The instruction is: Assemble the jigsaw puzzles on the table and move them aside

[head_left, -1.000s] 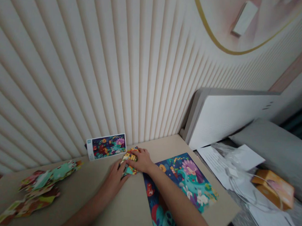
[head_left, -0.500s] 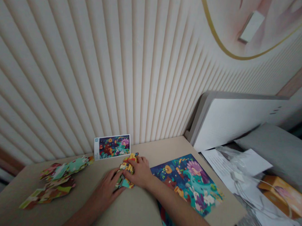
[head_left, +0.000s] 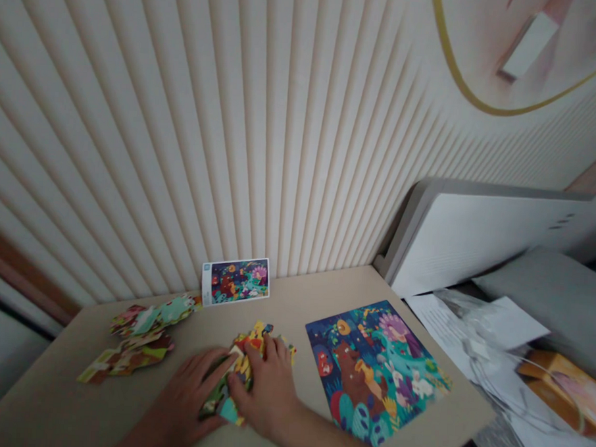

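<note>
Cardboard pieces (head_left: 243,371) lie in a loose heap toward the near side of a beige desk (head_left: 325,287), between two bare hands. The left hand (head_left: 187,390) rests along the heap's left, fingers reaching forward and slightly apart; the right hand (head_left: 269,390) covers its right, fingers bent over the top — whether either pinches a piece, I cannot tell. On the far side, a picture card (head_left: 240,280) stands by the ribbed wall (head_left: 301,151); a second pile (head_left: 145,339) sits left, a flat colourful picture (head_left: 378,372) right. Uneven pressure from the hands could make overlapping pieces slip and fan out. A wide leftward sweep might mix the two piles; a far push could topple the card, which looks merely propped.
</note>
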`<state>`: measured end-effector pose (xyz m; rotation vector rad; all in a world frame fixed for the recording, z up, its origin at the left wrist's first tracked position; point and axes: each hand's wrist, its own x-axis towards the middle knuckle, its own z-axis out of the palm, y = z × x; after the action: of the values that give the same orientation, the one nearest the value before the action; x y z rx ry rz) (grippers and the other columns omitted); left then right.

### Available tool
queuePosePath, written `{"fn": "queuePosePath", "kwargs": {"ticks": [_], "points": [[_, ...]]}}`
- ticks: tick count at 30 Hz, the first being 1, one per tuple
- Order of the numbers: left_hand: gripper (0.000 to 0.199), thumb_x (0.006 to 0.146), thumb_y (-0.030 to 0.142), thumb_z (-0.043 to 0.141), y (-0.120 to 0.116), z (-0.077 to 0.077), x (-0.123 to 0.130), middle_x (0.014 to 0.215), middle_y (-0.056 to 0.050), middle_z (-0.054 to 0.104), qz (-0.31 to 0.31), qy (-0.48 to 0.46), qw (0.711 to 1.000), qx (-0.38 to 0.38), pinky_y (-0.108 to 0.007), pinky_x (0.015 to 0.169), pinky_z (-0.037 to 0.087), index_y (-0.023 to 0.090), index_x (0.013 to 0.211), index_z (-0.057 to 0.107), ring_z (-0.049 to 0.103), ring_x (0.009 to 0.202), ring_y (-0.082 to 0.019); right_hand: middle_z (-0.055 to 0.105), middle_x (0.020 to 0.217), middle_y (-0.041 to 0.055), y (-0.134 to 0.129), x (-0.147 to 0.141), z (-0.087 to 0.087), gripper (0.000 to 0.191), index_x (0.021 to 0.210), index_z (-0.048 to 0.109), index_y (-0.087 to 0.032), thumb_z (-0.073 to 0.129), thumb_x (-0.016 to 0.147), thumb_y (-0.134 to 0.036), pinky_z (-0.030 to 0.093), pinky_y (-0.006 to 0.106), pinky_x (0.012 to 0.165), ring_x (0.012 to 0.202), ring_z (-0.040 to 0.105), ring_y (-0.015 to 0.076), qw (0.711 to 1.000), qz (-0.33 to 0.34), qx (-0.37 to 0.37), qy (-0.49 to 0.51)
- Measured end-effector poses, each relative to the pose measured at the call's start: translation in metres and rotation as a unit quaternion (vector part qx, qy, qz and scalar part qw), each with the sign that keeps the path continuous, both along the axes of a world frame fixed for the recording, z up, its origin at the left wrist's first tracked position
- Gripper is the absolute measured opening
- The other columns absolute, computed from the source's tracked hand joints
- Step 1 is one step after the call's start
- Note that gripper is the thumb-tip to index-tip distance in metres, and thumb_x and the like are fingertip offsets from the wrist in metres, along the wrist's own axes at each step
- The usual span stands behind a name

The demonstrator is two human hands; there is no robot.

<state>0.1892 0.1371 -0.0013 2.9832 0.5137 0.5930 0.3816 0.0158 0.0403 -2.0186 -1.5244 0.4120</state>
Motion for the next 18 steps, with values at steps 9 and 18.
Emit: {"fn": "queuePosePath", "kwargs": {"ticks": [9,18], "points": [[0.094,0.077,0.045,0.072,-0.013,-0.004,-0.013,0.158,-0.012,0.043,-0.042,-0.024,0.998,-0.046,-0.045,0.109,0.049,0.031,0.159,0.029,0.05,0.136,-0.035,0.03,0.165,0.0083,-0.04,-0.002,0.023,0.067,0.155,0.038,-0.039,0.05,0.094,-0.064,0.023,0.065,0.119,0.152,0.024,0.0353,0.996,0.076,-0.01,0.033],[0.093,0.076,0.051,0.069,0.003,-0.028,-0.02,0.158,-0.01,0.043,-0.077,-0.035,0.996,0.017,-0.043,0.102,0.055,0.031,0.159,0.032,0.054,0.134,-0.035,0.023,0.167,0.006,-0.136,0.151,-0.007,0.072,0.157,0.036,-0.033,0.036,0.095,-0.069,0.015,0.064,0.121,0.155,0.013,0.0358,0.935,-0.249,-0.119,-0.225]]}}
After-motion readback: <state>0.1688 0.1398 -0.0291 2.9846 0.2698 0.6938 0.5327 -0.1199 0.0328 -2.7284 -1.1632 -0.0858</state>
